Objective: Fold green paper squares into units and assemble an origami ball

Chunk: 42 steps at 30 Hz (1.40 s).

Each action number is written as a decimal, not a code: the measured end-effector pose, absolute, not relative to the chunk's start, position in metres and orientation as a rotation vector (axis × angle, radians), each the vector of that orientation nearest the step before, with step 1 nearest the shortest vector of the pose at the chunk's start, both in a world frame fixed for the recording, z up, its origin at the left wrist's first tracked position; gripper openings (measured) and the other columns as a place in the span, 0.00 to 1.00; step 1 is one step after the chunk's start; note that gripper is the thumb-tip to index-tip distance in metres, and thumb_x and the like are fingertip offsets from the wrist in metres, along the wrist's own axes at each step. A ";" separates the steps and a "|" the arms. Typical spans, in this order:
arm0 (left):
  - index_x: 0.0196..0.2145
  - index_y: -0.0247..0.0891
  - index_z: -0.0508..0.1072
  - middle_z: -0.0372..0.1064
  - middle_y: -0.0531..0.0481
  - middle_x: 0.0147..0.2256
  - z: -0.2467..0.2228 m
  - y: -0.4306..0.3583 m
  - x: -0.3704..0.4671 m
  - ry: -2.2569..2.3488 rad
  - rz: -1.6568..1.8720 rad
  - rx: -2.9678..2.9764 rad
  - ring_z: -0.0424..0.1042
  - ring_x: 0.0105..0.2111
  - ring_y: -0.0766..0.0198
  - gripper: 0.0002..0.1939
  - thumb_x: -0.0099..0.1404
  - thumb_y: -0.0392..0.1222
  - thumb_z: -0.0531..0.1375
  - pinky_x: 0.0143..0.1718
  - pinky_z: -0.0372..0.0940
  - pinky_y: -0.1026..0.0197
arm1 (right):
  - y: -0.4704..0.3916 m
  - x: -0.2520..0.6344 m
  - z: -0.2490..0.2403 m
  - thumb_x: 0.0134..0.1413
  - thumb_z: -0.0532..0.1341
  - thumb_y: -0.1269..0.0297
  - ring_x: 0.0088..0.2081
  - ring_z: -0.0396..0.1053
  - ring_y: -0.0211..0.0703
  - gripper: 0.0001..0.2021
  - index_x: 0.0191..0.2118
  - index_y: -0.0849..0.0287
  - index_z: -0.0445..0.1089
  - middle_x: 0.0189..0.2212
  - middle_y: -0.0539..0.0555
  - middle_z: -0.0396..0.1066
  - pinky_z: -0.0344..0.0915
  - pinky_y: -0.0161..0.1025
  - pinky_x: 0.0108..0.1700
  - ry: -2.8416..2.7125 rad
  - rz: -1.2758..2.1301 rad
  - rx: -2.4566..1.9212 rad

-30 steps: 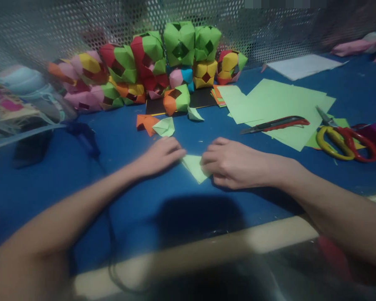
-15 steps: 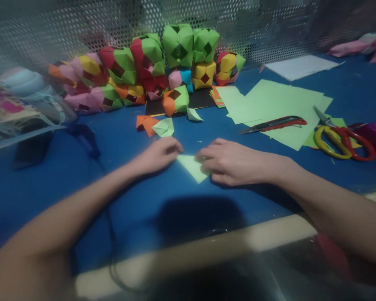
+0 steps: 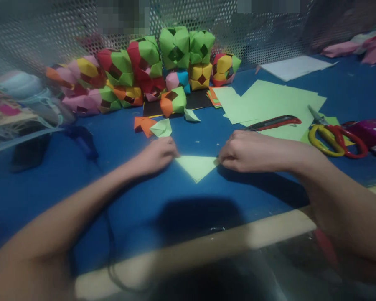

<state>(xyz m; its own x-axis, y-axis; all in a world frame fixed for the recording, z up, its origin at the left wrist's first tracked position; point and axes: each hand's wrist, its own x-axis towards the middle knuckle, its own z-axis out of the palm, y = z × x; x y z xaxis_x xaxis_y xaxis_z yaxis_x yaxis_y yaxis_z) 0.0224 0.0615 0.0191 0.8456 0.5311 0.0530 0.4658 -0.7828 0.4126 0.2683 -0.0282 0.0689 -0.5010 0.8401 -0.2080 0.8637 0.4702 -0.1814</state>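
Note:
A pale green sheet of paper, folded into a triangle, lies on the blue tabletop with one corner pointing towards me. My left hand is closed at its left corner, fingers curled. At the opposite corner my right hand pinches the paper, knuckles up. The long straight edge runs between the two hands. Just beyond my left hand lie a folded light green piece and an orange folded piece. A small pale green piece rests farther back.
Several colourful paper cubes are stacked against a perforated metal panel. Light green sheets lie at right under a box cutter, beside scissors and a purple object. A blue tool with a cable lies left.
My right hand has moved right, off the middle of the paper to its right corner, uncovering the triangle. My left hand stays at the left corner. The view has shifted slightly.

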 end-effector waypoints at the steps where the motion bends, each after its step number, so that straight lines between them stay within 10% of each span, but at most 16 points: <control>1: 0.33 0.35 0.76 0.65 0.47 0.34 0.019 0.062 0.022 0.756 0.233 2.633 0.66 0.38 0.61 0.13 0.62 0.32 0.51 0.42 0.63 0.56 | -0.029 0.268 0.073 0.51 0.53 0.71 0.20 0.57 0.37 0.13 0.21 0.60 0.71 0.18 0.53 0.67 0.48 0.37 0.27 2.541 -0.387 1.546; 17: 0.49 0.38 0.67 0.67 0.43 0.49 0.024 0.040 0.030 0.708 0.339 2.578 0.67 0.47 0.57 0.20 0.59 0.39 0.58 0.50 0.63 0.51 | -0.012 0.284 0.069 0.52 0.52 0.69 0.31 0.67 0.40 0.13 0.35 0.59 0.74 0.31 0.53 0.75 0.57 0.35 0.32 2.557 -0.620 1.743; 29: 0.31 0.36 0.66 0.67 0.51 0.30 0.014 0.032 0.032 0.974 0.678 2.502 0.65 0.30 0.66 0.05 0.64 0.38 0.54 0.34 0.62 0.62 | -0.006 0.268 0.049 0.55 0.59 0.59 0.38 0.69 0.44 0.19 0.50 0.64 0.69 0.42 0.58 0.74 0.61 0.36 0.37 2.723 -0.813 1.903; 42: 0.31 0.36 0.66 0.69 0.48 0.33 0.008 0.037 0.028 0.981 0.537 2.512 0.67 0.34 0.62 0.03 0.59 0.33 0.53 0.37 0.63 0.58 | 0.012 0.270 0.015 0.54 0.57 0.71 0.40 0.66 0.44 0.08 0.38 0.61 0.72 0.37 0.57 0.73 0.56 0.39 0.41 2.926 -0.299 1.701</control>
<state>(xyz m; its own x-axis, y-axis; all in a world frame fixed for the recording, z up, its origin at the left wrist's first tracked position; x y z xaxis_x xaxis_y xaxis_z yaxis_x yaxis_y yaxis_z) 0.0277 0.0375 0.0080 0.6814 0.7019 0.2072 0.5526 -0.6791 0.4833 0.2704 0.0121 0.0149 -0.4743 0.8705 0.1313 0.8260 0.4917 -0.2757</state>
